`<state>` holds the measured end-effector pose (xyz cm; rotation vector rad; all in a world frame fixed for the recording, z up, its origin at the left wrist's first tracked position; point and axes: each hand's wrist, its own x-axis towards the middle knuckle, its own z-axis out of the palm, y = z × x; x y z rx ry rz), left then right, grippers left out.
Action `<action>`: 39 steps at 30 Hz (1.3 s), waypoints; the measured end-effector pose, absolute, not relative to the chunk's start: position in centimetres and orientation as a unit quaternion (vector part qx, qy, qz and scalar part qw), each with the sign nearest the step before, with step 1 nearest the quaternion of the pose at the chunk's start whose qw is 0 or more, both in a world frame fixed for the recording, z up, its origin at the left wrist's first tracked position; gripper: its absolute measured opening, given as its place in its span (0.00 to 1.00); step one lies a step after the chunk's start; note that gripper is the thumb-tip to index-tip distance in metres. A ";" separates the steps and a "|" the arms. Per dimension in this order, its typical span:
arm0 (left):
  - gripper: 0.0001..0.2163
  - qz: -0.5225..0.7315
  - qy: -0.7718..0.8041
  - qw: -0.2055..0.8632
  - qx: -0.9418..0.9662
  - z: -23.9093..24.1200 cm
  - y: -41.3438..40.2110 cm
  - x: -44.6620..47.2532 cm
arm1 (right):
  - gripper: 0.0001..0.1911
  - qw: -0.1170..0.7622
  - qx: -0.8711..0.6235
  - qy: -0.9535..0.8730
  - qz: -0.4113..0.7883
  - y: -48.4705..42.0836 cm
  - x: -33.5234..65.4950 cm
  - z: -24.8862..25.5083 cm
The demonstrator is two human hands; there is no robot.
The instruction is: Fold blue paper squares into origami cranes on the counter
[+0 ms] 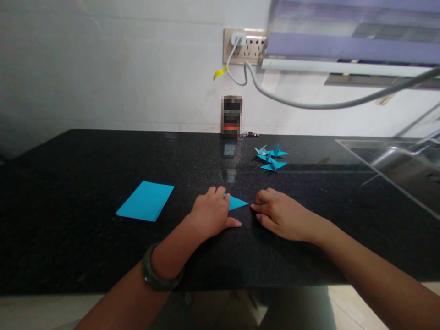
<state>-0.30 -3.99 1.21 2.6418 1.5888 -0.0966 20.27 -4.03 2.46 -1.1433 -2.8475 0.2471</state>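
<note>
Head view: left hand (211, 211) lay palm-down over the folded blue paper (236, 202) on the black counter (85, 256), thumb splayed. Right hand (280, 213) was bent, thumb and index parted, fingertip just beside the paper's tip; contact unclear. Visible tip pointed right, long axis running sideways along the counter.
</note>
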 end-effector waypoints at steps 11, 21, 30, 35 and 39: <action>0.27 -0.008 0.512 0.045 0.858 1.1 -3.1 -0.8 | 0.06 0.027 -0.502 -0.851 0.153 0.3 15.4 1.1; 0.22 0.034 0.534 0.093 0.840 0.6 -2.0 -1.6 | 0.11 0.099 -0.504 -0.830 0.215 0.0 16.6 0.2; 0.26 0.198 0.549 0.205 0.786 0.3 -1.5 -1.4 | 0.05 0.222 -0.530 -0.730 0.371 -0.5 15.5 0.0; 0.30 0.428 0.553 0.395 0.595 0.4 -0.9 -0.8 | 0.08 0.409 -0.485 -0.474 0.611 -0.3 15.1 0.3; 0.12 0.415 0.486 0.492 0.591 0.5 -1.1 -0.4 | 0.12 0.420 -0.433 -0.435 0.668 -0.6 14.8 0.5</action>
